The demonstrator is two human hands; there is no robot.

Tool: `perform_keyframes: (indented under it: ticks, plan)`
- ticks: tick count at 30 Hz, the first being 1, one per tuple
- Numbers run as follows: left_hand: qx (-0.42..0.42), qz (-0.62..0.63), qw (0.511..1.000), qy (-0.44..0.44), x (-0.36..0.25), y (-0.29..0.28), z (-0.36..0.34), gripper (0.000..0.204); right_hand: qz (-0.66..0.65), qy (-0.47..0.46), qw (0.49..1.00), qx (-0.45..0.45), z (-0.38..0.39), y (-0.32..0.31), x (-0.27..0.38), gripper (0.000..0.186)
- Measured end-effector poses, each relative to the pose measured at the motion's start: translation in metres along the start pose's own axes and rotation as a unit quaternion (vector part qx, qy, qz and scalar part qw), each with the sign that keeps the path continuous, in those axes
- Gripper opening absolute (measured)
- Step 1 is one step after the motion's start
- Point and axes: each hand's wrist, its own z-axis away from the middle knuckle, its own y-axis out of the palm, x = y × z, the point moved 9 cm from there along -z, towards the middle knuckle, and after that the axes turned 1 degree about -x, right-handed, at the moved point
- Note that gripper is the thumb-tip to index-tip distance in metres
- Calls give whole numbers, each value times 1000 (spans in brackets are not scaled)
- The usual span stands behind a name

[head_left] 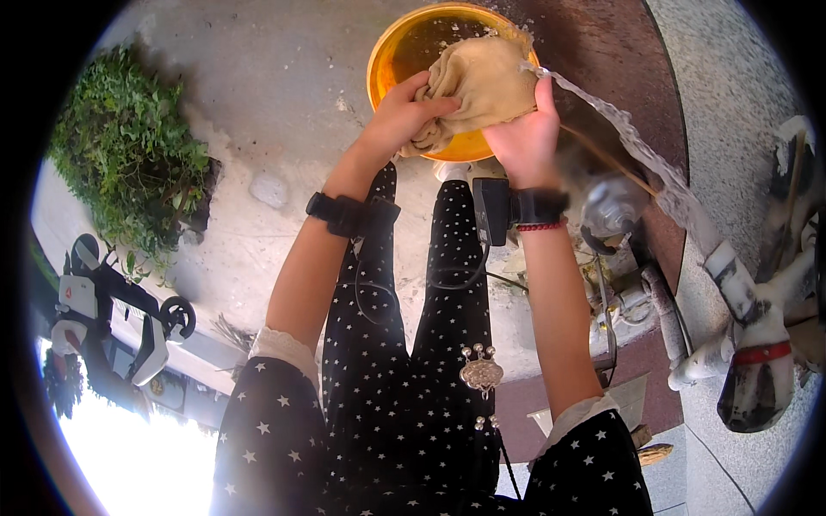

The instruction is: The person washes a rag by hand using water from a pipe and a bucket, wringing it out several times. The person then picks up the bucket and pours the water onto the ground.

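While the tan cloth, wet-looking and gathered into folds at its left end, is held above the round yellow-orange basin, water from the clear, rope-like stream reaches its right edge. The left hand, over the left side of the basin, grasps the folded end, with the thumb laid across the upper surface of the fabric. The right hand, at the near right side of the basin, supports the cloth from beneath, palm facing up and thumb upright at the fabric's edge; its other fingers are hidden under the cloth, so how firmly they close cannot be told. The stream originates at the pale, stained pipe end, well to the right of the basin and nearer the wearer. The wrists, on the near side of the basin, carry black straps; the right one also bears a black rectangular box and a thin red beaded bracelet. The leafy green plant stands well to the left of the basin. Below the basin are the star-patterned black trousers.
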Motion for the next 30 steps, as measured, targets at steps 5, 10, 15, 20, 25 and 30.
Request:
perform_keyframes:
  ticks: [5, 10, 15, 20, 25, 30]
  plan:
    - [63, -12, 998, 21, -13, 5, 10, 48, -36, -17, 999, 18, -9, 0, -3, 53]
    - [97, -46, 994, 27, -10, 14, 14, 51, 107, -16, 991, 78, -11, 14, -3, 46]
    - [2, 110, 994, -29, 19, -5, -2, 43, 45, -48, 998, -20, -9, 10, 13, 40]
    - [-122, 138, 983, 29, 12, -3, -11, 40, 114, -57, 991, -24, 8, 23, 16, 30]
    - [-146, 146, 974, 92, -5, 13, -11, 34, 236, -166, 955, -74, 24, 24, 3, 21]
    - [-119, 39, 992, 20, -9, 28, -3, 32, 293, -218, 916, -167, 24, 17, 22, 3]
